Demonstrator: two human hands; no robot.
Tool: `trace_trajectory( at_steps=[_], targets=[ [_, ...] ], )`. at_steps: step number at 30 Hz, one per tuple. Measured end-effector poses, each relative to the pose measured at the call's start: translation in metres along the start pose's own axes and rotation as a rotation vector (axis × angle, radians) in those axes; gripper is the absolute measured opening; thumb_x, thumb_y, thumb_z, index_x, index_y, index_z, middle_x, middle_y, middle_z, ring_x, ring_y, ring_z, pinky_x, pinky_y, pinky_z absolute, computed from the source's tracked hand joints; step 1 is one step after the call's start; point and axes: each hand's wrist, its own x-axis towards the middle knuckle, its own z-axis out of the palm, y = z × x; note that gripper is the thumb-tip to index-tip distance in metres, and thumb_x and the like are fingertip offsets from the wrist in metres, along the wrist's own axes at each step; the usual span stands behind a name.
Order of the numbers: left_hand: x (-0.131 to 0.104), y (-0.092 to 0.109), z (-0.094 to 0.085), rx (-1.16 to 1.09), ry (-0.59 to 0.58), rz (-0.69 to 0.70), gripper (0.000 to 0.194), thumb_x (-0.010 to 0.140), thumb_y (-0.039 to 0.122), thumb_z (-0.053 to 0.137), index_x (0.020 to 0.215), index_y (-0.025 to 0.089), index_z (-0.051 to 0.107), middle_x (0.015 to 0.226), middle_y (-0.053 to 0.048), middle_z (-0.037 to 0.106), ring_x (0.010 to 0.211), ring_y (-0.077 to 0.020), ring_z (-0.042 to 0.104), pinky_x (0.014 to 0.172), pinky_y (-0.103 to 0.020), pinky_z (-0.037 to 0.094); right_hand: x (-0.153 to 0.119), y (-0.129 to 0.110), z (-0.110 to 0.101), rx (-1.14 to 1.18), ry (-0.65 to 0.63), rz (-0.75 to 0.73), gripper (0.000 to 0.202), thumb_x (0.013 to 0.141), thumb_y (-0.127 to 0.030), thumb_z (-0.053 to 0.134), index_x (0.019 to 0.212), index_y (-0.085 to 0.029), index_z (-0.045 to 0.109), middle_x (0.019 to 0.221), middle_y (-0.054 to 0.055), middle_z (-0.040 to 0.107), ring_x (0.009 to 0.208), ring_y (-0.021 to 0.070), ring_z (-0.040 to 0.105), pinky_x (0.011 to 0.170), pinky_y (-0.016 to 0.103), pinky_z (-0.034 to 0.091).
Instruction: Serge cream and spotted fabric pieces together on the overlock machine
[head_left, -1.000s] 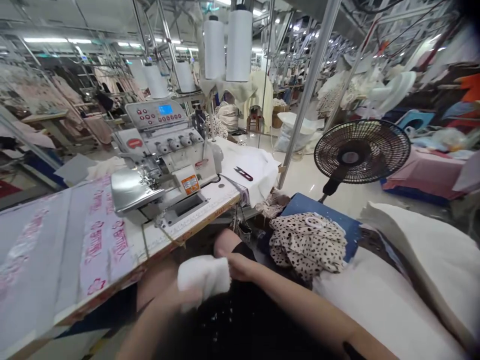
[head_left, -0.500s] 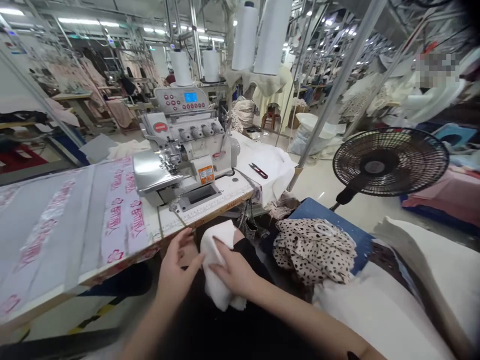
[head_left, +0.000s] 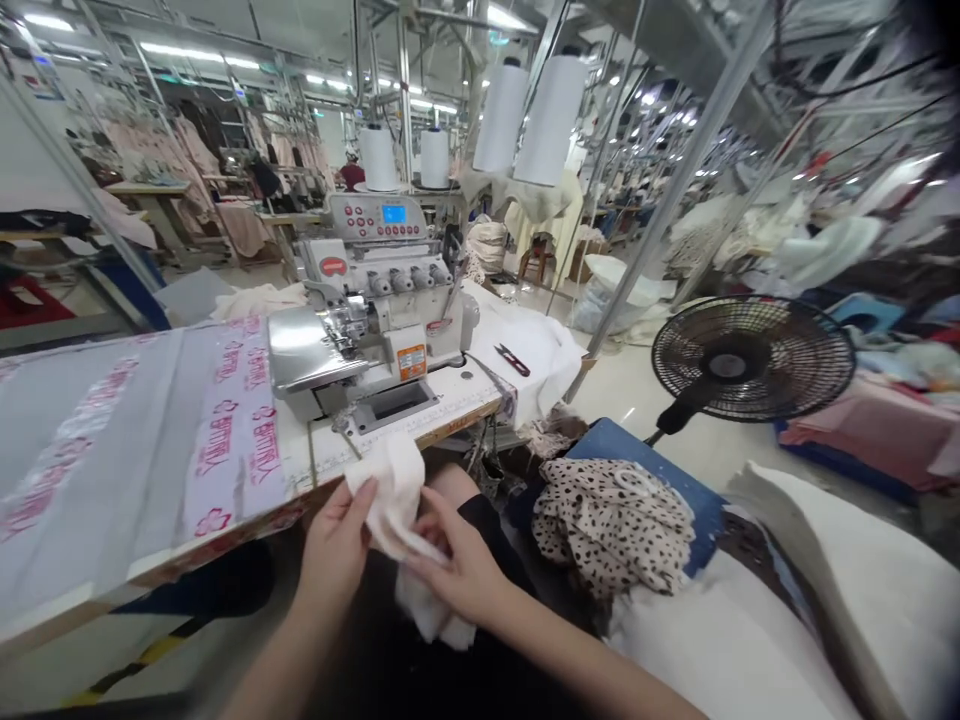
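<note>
A piece of white fabric is stretched between my two hands, just in front of the machine table's edge. My left hand pinches its left side between thumb and fingers. Its lower right part is gripped by my right hand, and a loose end hangs down over my dark-clothed lap. Behind the cloth stands an overlock sewing machine with a lit blue display and a shiny metal cover. Red-handled thread snips lie on white cloth to the machine's right.
Left of the machine, printed plastic sheeting covers the table. To my right, spotted fabric is heaped on a blue stool, with a black fan behind it. White fabric lies nearby. Thread cones stand above the machine.
My left hand, earlier free with its fingers apart, now holds the white fabric. The fabric has been raised and spread leftward, nearer the table edge. The camera view has tilted up slightly.
</note>
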Motion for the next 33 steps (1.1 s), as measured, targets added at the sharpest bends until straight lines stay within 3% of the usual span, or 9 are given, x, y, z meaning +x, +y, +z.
trace_trajectory(
  at_steps=[4, 6, 11, 14, 17, 20, 22, 28, 33],
  targets=[
    [-0.016, 0.023, 0.007, 0.281, -0.109, 0.171, 0.045, 0.066, 0.042, 0.070, 0.102, 0.015, 0.064, 0.101, -0.007, 0.064, 0.100, -0.0254, 0.056, 0.089, -0.032, 0.045, 0.028, -0.029, -0.004, 0.117, 0.151, -0.063, 0.040, 0.072, -0.033, 0.064, 0.107, -0.016, 0.054, 0.104, 0.008, 0.056, 0.093, 0.0204, 0.053, 0.081, 0.031, 0.044],
    [-0.024, 0.042, 0.007, 0.332, -0.072, 0.224, 0.045, 0.064, 0.045, 0.071, 0.097, 0.015, 0.067, 0.094, -0.007, 0.066, 0.095, -0.0264, 0.058, 0.087, -0.032, 0.047, 0.039, -0.048, -0.011, 0.230, 0.161, -0.050, 0.026, 0.076, -0.036, 0.058, 0.092, -0.015, 0.059, 0.096, 0.007, 0.059, 0.089, 0.0200, 0.054, 0.079, 0.031, 0.044],
    [-0.035, 0.123, -0.005, 0.137, 0.117, 0.236, 0.049, 0.056, 0.046, 0.073, 0.097, 0.018, 0.065, 0.078, -0.005, 0.066, 0.072, -0.0247, 0.062, 0.062, -0.032, 0.053, 0.058, -0.093, -0.040, 0.550, -0.088, 0.019, 0.031, 0.073, -0.045, 0.061, 0.075, -0.015, 0.061, 0.068, 0.000, 0.057, 0.061, 0.0117, 0.050, 0.058, 0.022, 0.041],
    [-0.010, 0.171, -0.013, 0.309, 0.109, 0.426, 0.044, 0.059, 0.039, 0.071, 0.096, 0.016, 0.063, 0.084, -0.005, 0.065, 0.078, -0.0232, 0.061, 0.070, -0.032, 0.052, 0.091, -0.112, -0.037, 0.720, -0.180, 0.100, 0.036, 0.072, -0.049, 0.063, 0.077, -0.013, 0.061, 0.063, -0.001, 0.054, 0.053, 0.0084, 0.047, 0.050, 0.019, 0.036],
    [0.049, 0.192, -0.025, 0.739, 0.230, 0.680, 0.037, 0.076, 0.041, 0.052, 0.099, 0.013, 0.062, 0.092, -0.008, 0.063, 0.086, -0.0231, 0.058, 0.083, -0.037, 0.047, 0.141, -0.114, -0.010, 0.953, -0.127, 0.326, 0.035, 0.079, -0.046, 0.057, 0.079, -0.012, 0.058, 0.060, -0.001, 0.055, 0.052, 0.0093, 0.049, 0.050, 0.020, 0.040],
    [0.105, 0.182, -0.038, 1.031, 0.343, 0.721, 0.050, 0.075, 0.040, 0.046, 0.108, 0.004, 0.056, 0.091, -0.016, 0.060, 0.084, -0.0294, 0.057, 0.083, -0.049, 0.043, 0.182, -0.096, 0.022, 1.025, -0.112, 0.502, 0.033, 0.086, -0.042, 0.047, 0.075, -0.013, 0.052, 0.052, -0.002, 0.049, 0.043, 0.0093, 0.046, 0.042, 0.020, 0.035],
    [0.121, 0.165, -0.044, 1.087, 0.368, 0.827, 0.057, 0.075, 0.038, 0.046, 0.119, 0.002, 0.047, 0.110, -0.021, 0.052, 0.105, -0.0328, 0.048, 0.095, -0.051, 0.033, 0.194, -0.079, 0.035, 1.020, -0.106, 0.505, 0.032, 0.087, -0.042, 0.045, 0.075, -0.013, 0.050, 0.051, -0.003, 0.047, 0.041, 0.0089, 0.044, 0.039, 0.019, 0.031],
    [0.105, 0.116, -0.037, 1.379, 0.019, 0.962, 0.040, 0.087, 0.033, 0.033, 0.119, 0.016, 0.050, 0.127, -0.010, 0.049, 0.120, -0.0233, 0.041, 0.101, -0.042, 0.031, 0.189, -0.040, 0.035, 0.981, -0.106, 0.384, 0.043, 0.069, -0.055, 0.062, 0.067, -0.014, 0.050, 0.049, -0.005, 0.042, 0.040, 0.0054, 0.033, 0.039, 0.019, 0.021],
    [0.101, 0.107, -0.030, 1.673, 0.034, 0.901, 0.042, 0.090, 0.031, 0.027, 0.128, 0.021, 0.044, 0.134, -0.007, 0.043, 0.123, -0.0255, 0.038, 0.093, -0.046, 0.035, 0.173, -0.027, 0.028, 0.870, -0.225, 0.378, 0.048, 0.055, -0.055, 0.073, 0.062, -0.012, 0.054, 0.046, -0.004, 0.045, 0.040, 0.0058, 0.035, 0.042, 0.020, 0.022]
  ],
)
